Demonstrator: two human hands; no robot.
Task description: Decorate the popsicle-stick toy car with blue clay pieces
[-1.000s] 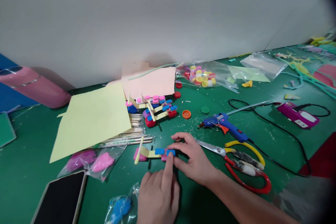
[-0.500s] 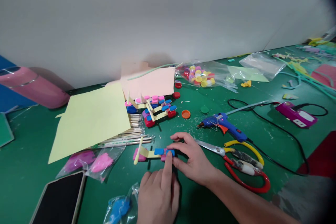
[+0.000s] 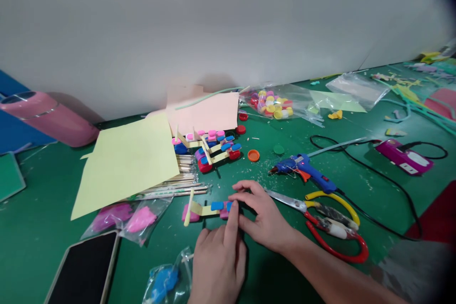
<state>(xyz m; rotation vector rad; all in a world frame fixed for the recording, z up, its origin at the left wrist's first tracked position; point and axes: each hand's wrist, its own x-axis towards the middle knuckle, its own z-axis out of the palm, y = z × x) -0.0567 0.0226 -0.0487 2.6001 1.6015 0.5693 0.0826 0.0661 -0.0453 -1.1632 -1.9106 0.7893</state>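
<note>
A small craft-stick scooter model (image 3: 206,210) lies on the green tabletop, with a pale upright at its left end, a pink lump under it, and blue and purple-pink pieces at its right end. My left hand (image 3: 218,263) presses its stretched index fingertip on the right-hand blue piece; its other fingers are curled under. My right hand (image 3: 261,218) has thumb and fingers around that same right end. The fingertips partly hide it. Behind it stand similar scooter models (image 3: 217,152) with red, blue and pink parts.
Right of my hands lie scissors (image 3: 335,221) and a blue glue gun (image 3: 302,168) with a black cord. To the left are yellow paper (image 3: 128,166), wooden sticks (image 3: 178,185), bags of pink clay (image 3: 140,220) and a phone (image 3: 83,268). Bottle caps (image 3: 272,104) fill a bag behind.
The whole view has shifted slightly. My left index finger stays on the blue piece, now covering more of it; my right hand keeps its place at the model's right end.
</note>
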